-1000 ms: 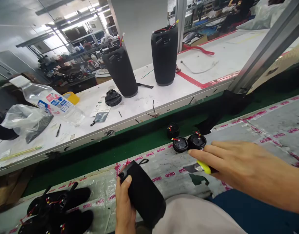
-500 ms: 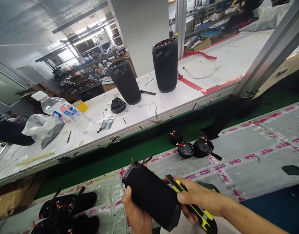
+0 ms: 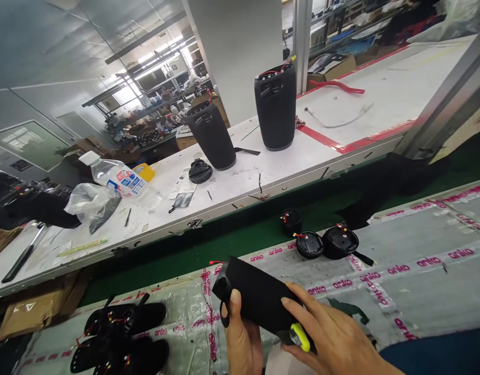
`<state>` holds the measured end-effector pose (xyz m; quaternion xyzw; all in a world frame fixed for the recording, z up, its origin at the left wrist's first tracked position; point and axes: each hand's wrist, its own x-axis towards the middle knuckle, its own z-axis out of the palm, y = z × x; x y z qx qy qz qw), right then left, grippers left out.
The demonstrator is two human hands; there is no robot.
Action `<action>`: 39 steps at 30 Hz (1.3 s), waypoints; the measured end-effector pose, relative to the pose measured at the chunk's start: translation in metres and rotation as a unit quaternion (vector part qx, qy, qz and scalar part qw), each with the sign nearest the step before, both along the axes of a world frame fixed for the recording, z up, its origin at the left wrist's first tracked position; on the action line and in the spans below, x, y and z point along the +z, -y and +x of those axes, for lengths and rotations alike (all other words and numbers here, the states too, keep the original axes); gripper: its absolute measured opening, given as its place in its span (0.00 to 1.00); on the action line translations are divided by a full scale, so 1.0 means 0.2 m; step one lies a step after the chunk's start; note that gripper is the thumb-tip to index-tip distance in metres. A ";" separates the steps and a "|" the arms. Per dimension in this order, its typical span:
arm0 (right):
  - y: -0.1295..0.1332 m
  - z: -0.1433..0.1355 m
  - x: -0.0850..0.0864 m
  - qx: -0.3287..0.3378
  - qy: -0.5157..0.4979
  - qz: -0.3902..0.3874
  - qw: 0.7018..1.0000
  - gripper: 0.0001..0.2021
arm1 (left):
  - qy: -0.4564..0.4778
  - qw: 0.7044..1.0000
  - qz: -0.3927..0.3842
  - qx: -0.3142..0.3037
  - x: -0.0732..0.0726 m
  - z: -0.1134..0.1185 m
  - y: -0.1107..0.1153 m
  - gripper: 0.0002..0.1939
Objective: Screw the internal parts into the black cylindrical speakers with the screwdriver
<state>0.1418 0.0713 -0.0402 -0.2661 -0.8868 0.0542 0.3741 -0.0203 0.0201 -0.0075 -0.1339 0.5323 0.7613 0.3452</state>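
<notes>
A black cloth-covered cylindrical speaker (image 3: 259, 294) lies tilted between my two hands, a red-tipped wire sticking out at its upper left end. My left hand (image 3: 242, 333) is closed around its left end, thumb on top beside a small strap loop. With my right hand (image 3: 333, 333) I keep a black-and-yellow utility knife (image 3: 300, 337) in the palm, mostly hidden, while the fingers rest on the speaker's right end. The blade is out of sight. Left of my hands, several black speaker bodies (image 3: 142, 317) with wires lie bunched together.
On the white bench (image 3: 240, 187) two more speakers stand upright, (image 3: 277, 109) being on the right speaker. A black round cap (image 3: 199, 171), a plastic bottle (image 3: 130, 185) and a clear bag (image 3: 91, 203) lie leftward. Round black end parts (image 3: 309, 245) sit on the plastic-covered surface (image 3: 411, 291).
The speaker has been rolled and its strap loop now hangs at the lower left. My right hand has turned over its right end, covering most of the knife. The view has shifted left.
</notes>
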 end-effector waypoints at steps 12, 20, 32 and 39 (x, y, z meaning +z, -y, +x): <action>-0.06 0.11 0.08 0.148 0.018 -0.010 0.989 0.23 | 0.119 0.982 0.106 -0.097 -0.03 -0.09 0.11 0.36; -0.13 0.09 0.29 0.164 0.070 -0.180 0.967 0.14 | 0.195 0.939 0.149 -0.241 0.01 -0.05 0.18 0.40; -0.35 0.05 0.41 0.193 0.224 0.023 0.955 0.20 | 0.020 0.960 0.103 -0.260 0.00 -0.01 0.10 0.25; -0.37 0.06 0.44 0.206 0.253 0.040 0.944 0.19 | 0.013 0.961 0.098 -0.260 0.00 0.02 0.14 0.26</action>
